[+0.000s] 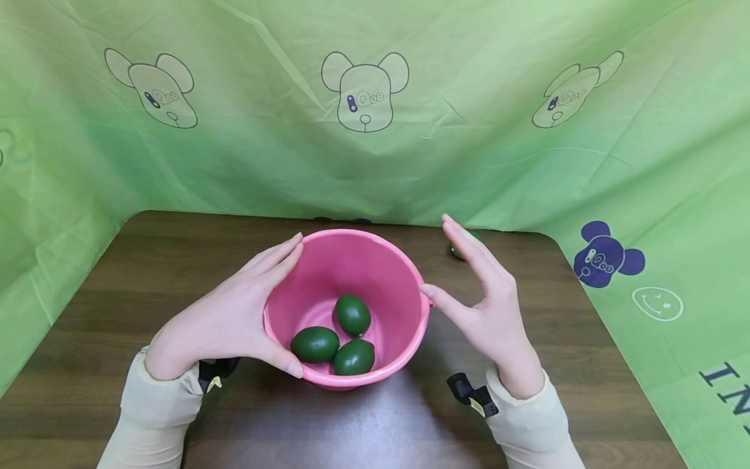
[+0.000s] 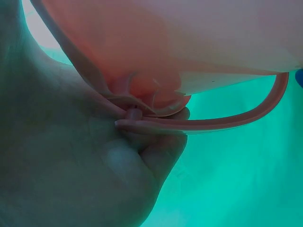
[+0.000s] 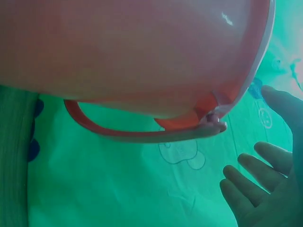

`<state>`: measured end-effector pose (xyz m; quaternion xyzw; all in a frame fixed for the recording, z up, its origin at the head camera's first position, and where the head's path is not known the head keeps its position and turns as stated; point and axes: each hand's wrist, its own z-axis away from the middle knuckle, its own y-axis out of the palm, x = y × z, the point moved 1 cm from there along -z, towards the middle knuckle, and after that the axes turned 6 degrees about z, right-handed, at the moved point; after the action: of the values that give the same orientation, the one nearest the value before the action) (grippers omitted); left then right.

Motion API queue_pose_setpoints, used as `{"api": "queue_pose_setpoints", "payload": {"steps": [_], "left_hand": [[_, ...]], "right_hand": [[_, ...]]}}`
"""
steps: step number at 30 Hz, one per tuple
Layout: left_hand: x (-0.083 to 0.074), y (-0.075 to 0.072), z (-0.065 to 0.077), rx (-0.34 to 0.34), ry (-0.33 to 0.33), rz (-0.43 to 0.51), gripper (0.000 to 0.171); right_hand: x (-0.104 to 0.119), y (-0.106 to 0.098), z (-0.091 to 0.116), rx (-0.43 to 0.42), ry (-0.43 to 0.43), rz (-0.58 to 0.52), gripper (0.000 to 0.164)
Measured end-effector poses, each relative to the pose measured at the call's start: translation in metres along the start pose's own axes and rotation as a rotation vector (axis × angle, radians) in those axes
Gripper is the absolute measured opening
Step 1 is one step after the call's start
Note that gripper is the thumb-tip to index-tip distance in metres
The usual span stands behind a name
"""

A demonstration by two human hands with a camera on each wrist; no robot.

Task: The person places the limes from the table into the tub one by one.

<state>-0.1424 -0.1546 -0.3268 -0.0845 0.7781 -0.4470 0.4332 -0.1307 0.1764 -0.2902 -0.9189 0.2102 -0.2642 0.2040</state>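
A pink bucket [image 1: 346,260] stands at the middle of the table, its mouth turned toward me. Three dark green avocado-like fruits [image 1: 353,315] lie together at its bottom. My left hand [image 1: 228,312] grips the bucket's left side, thumb at the near rim and fingers reaching to the far rim. In the left wrist view that hand is against the joint of the pink handle [image 2: 213,124]. To the right of the bucket is my right hand [image 1: 492,312], fingers stretched and thumb spread. Its thumb tip is close to the rim; the right wrist view shows a gap there.
Behind my right hand, a green object [image 1: 456,252], mostly hidden, lies near the table's back edge. The brown wooden table [image 1: 117,312] is bordered by a green cloth [image 1: 363,169] with printed bear figures at the back and sides.
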Motion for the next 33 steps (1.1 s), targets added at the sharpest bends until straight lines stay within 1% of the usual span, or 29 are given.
{"api": "queue_pose_setpoints", "payload": {"steps": [7,15,22,27,33], "left_hand": [[-0.001,0.000,0.000,0.001,-0.004,-0.008,0.147],[0.000,0.000,0.000,0.001,-0.001,-0.005,0.148],[0.000,0.000,0.000,-0.003,0.005,-0.001,0.147],[0.000,0.000,0.000,-0.001,0.002,-0.004,0.147],[0.000,0.000,0.000,-0.002,0.011,-0.016,0.147]], "right_hand": [[-0.006,-0.005,0.001,0.005,0.034,0.030,0.072],[-0.009,-0.011,0.001,0.000,0.088,0.061,0.066],[-0.012,-0.012,0.001,0.002,0.127,0.104,0.073],[-0.015,-0.015,0.002,0.001,0.174,0.156,0.080],[-0.020,-0.017,0.002,-0.026,0.212,0.174,0.080]]}}
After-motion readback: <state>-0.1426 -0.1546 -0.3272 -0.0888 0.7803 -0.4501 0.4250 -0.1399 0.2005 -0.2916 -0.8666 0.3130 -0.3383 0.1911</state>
